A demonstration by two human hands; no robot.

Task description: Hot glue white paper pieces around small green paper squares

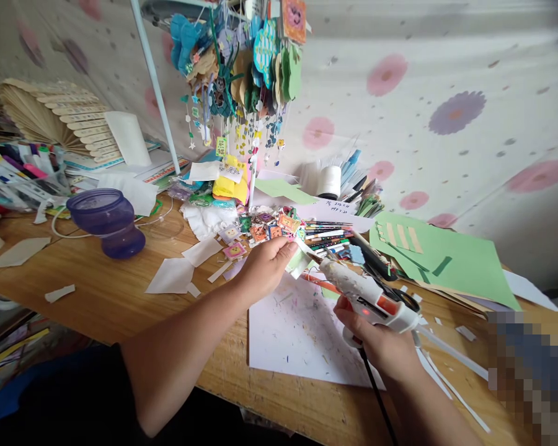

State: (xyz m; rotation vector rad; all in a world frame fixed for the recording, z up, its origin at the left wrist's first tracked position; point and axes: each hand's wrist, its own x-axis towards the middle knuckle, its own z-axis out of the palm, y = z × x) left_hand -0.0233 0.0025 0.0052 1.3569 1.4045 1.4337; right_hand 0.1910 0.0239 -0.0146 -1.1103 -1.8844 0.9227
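Observation:
In the head view my right hand (379,341) is wrapped round the handle of a white hot glue gun (360,288). A small red light glows on its side, and a black cord hangs from the grip. My left hand (268,265) pinches a small piece of white and pale green paper (298,263) between thumb and fingers. The gun's nozzle points left and is close to this paper; whether it touches, I cannot tell. Below both hands lies a stained white sheet (297,334). Just beyond my left hand is a heap of small colourful painted tags (274,229).
A purple vase-like container (109,223) stands on the left, near white paper scraps (172,275). Colourful hanging ornaments (242,62) dangle at the back. Pens (328,238) lie beyond the glue gun. Green sheets (446,260) lie at right, with black-handled scissors (400,298) closer in.

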